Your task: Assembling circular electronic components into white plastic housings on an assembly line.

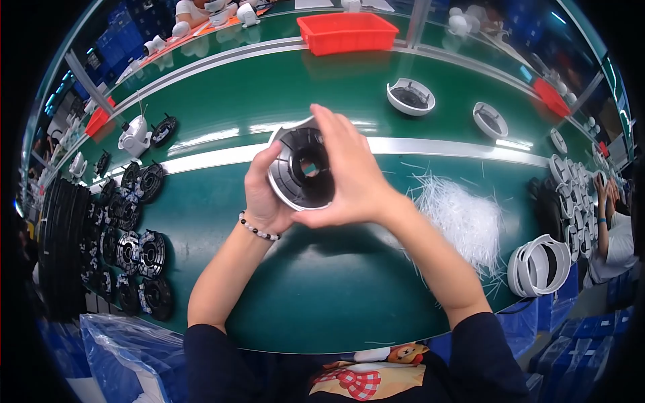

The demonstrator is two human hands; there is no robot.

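A dark green counter (322,282) is crossed by pale silver strips. A red bin (347,32) is seen at upper centre. Black discs (144,254) are ranked at left, white rings (537,265) at right. The held round part (304,169) is black inside, grey-white at its rim. A white bracelet with dark beads (257,230) is noted.

We are wearing a dark navy top whose sleeves (484,349) are pushed up above the elbows, leaving both forearms bare. On the chest of the top we are showing a printed patch (366,376): a cartoon figure with an orange-brown head, a white band and a red-and-white checked part on a yellowish ground. Around our left wrist we are wearing a bead bracelet (257,230), a single strand of small beads alternating dark and pale. We are wearing no gloves on our left hand (265,198) or our right hand (349,178), and their fingers (329,124) are carrying no rings that we can make out.
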